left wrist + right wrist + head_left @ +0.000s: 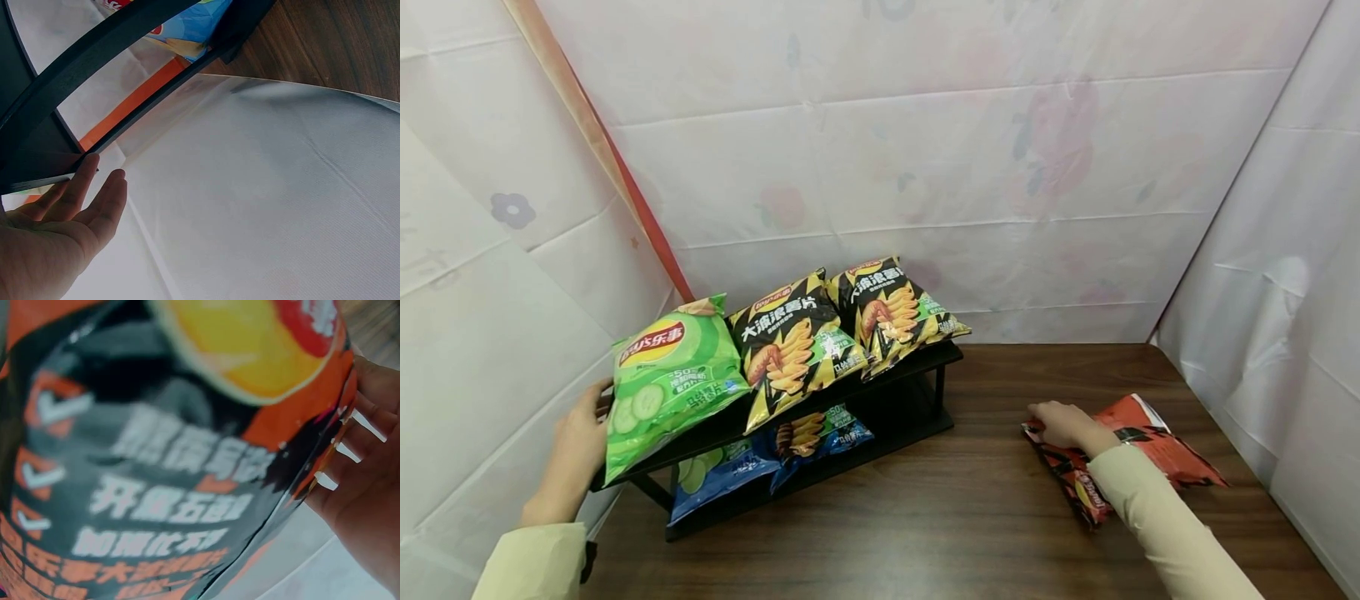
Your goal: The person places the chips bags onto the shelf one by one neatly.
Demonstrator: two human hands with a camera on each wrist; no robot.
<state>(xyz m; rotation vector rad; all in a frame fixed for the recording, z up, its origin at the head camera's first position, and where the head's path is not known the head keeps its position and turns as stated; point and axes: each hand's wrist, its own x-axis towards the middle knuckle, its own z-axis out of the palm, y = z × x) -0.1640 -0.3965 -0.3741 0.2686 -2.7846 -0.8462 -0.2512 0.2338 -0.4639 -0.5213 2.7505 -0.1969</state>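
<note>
A black two-tier rack [910, 367] stands at the left of the table. On its upper tier, a green potato chip bag [677, 367] leans beside two black-and-yellow chip bags [793, 342]. My left hand [578, 433] is at the rack's left end, next to the green bag. In the left wrist view its fingers [103, 206] are loosely extended, with a fingertip at the rack's edge. Over on the right, my right hand [1063, 423] grips the top of a red-and-black chip bag [1086, 492]. The right wrist view shows fingers [369, 434] behind this bag's edge.
Two blue chip bags [718, 475] sit on the rack's lower tier. Another red bag [1180, 454] lies beside the right forearm, partly covered by it. White patterned cloth [925, 167] encloses the brown wooden table [887, 533] at the back and sides.
</note>
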